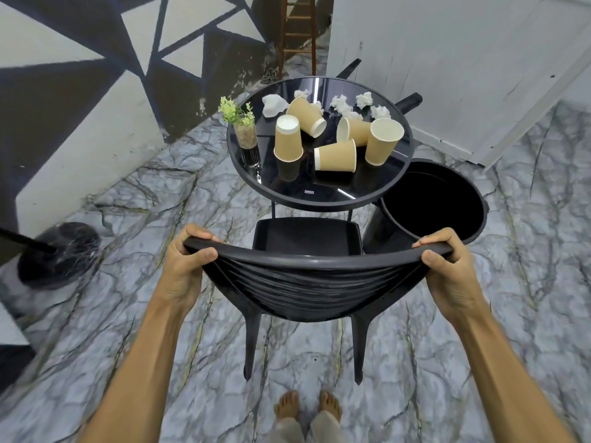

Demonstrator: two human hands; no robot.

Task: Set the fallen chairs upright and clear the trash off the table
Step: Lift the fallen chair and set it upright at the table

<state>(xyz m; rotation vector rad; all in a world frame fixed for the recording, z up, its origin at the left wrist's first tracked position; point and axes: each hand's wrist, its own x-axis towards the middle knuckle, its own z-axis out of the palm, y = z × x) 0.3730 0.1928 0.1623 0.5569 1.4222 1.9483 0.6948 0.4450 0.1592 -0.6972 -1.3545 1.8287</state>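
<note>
A black plastic chair (307, 282) stands upright on its legs in front of me, its seat facing the round black glass table (297, 199). My left hand (187, 263) grips the left end of the backrest's top rail and my right hand (447, 266) grips the right end. On the table lie several tan paper cups (335, 155), some tipped over, and several crumpled white paper balls (364, 100). Behind the table the legs of a second black chair (409, 102) stick out sideways.
An open black trash bin (435, 206) stands right of the table. A small plant in a glass (244, 129) sits at the table's left edge. A black round stand base (57, 254) is at left; walls lie left and behind. My bare feet (307, 407) stand behind the chair.
</note>
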